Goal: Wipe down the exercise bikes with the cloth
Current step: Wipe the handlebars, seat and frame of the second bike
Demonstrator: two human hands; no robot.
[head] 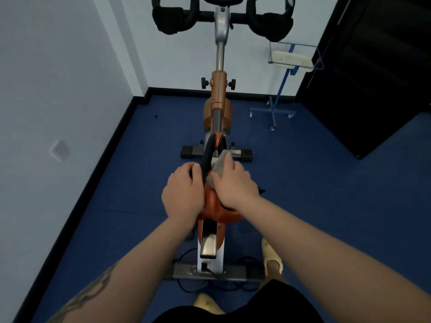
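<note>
Fingers of the right hand are laid fairly flat over a grey cloth, pressing it onto the right side of the orange exercise bike, just beside the black saddle nose. Thumb runs along the near edge of the cloth, so it's more of a press than a tight grab. Left hand is on the other side, fingers curled round the black saddle edge and palm against the orange housing. Bike sits lengthwise on the blue floor, black padded handlebars at the far end near the white wall. Blue wheeled stand with a wire basket is off to the right, near a dark door. Pale sandals show by the rear stabiliser bar.
</note>
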